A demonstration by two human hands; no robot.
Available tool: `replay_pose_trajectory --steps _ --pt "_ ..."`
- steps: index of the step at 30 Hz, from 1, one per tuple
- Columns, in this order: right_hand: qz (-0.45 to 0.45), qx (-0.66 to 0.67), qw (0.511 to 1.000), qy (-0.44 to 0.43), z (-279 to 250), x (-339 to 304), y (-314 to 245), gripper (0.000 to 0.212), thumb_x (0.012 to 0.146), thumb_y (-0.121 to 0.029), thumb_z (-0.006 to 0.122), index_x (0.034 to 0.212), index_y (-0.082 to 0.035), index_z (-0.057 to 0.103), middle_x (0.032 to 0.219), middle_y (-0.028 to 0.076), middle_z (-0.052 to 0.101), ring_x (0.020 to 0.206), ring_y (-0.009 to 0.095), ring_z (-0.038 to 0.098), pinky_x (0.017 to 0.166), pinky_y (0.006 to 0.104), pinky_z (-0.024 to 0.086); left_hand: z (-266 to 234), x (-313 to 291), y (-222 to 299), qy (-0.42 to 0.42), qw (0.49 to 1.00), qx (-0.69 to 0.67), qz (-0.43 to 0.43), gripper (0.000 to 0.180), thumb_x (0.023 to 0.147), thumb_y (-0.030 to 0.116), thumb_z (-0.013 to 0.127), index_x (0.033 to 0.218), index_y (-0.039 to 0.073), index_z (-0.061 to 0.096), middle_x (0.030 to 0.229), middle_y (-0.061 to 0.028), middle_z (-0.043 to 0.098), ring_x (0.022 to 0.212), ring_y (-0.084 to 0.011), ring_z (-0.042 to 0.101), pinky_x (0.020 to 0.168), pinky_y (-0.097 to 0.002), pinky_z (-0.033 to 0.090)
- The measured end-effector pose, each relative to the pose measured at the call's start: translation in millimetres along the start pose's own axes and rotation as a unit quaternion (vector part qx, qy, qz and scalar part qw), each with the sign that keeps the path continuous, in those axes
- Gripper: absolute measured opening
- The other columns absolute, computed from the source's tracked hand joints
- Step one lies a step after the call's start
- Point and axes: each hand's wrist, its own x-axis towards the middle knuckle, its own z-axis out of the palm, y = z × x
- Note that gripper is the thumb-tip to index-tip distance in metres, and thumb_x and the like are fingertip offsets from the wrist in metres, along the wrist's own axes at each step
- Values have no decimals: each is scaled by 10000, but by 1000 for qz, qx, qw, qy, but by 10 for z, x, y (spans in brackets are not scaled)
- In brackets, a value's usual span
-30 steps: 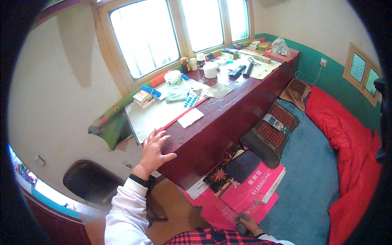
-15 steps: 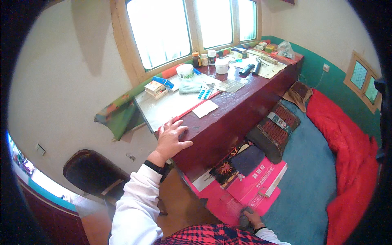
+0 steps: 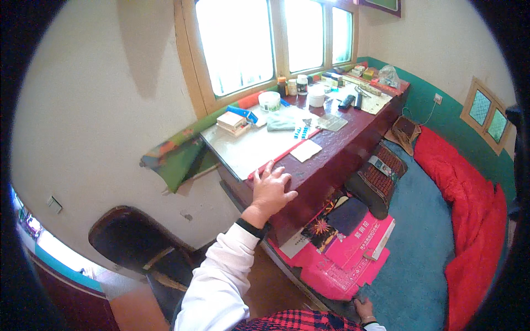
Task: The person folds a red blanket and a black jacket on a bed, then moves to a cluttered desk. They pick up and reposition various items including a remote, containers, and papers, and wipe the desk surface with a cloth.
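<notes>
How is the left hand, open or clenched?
Open: the left hand lies with fingers spread at a corner of the table.

Left hand: bare, palm down, fingers slightly bent and apart, resting on the near end of the glossy dark-red wooden ledge
Left thumb: held out rightward at the ledge's front edge
Left wrist: ringed by a black band, just beside the ledge
Left forearm: white-sleeved, slanting up toward the ledge
Right hand: low, well apart from the ledge, its grip unclear
Right wrist: bent close to the body
</notes>
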Motion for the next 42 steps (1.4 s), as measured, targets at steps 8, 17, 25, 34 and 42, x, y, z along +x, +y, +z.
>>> replay_pose_trajectory --steps 8,17,25,34,42 --pt "-16 -140 990 -30 134 -186 263 653 727 -466 648 1026 103 531 887 303 601 848 433 593 723 471 480 -19 10 -5 8 1000 -22 -2 503 660 408 685 1076 137 604 1253 -103 503 1284 -305 304 1007 -566 221" --pt "46 -48 993 -98 -272 -667 -106 517 757 -385 664 1113 -25 558 920 181 645 801 290 617 710 381 483 31 66 -84 26 998 -58 28 480 664 283 691 1093 98 578 1282 -129 475 1265 -322 336 1006 -497 253" --pt "155 -180 971 1 -775 -626 -189 600 688 -393 711 1087 26 551 961 232 618 880 348 608 730 386 485 133 36 -153 37 993 -51 96 421 709 170 662 1108 65 578 1269 -121 493 1269 -309 341 1032 -419 270" --pt "70 -8 923 378 -2953 -1976 -39 369 802 -192 606 1140 -49 581 992 71 631 849 165 572 756 302 462 80 111 -136 -87 982 -50 162 688 685 48 640 1322 88 384 1336 -142 407 1280 -311 319 1076 -393 224" --pt "260 144 753 587 -3688 -2957 1429 522 809 -346 638 1128 60 561 1073 108 590 918 197 563 799 334 450 27 77 -16 -134 980 34 145 696 724 25 600 1352 53 303 1386 -140 335 1294 -308 291 1074 -433 207"
